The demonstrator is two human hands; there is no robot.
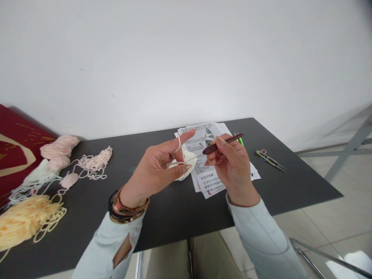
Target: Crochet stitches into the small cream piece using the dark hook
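Note:
My right hand [231, 161] grips a crochet hook [222, 144] by its dark brown handle, the thin metal shaft pointing left. Over the table's middle, my left hand [162, 162] is closed in a pinch around white yarn [178, 144], a strand of which runs up over the raised index finger. The hook's tip reaches the left thumb and fingers, where the stitches are too small to make out. Just beyond the left thumb a white yarn bundle [188, 159] is partly hidden; I cannot tell whether it hangs or lies on the papers.
Printed sheets [213, 184] lie stacked under my hands, with a green object [240, 138] behind the right one. Thread snips [271, 161] rest on the right. At left are pink yarn [59, 149], yellow yarn [27, 221] and a red bag [21, 151]. A wall stands behind the black table [174, 221].

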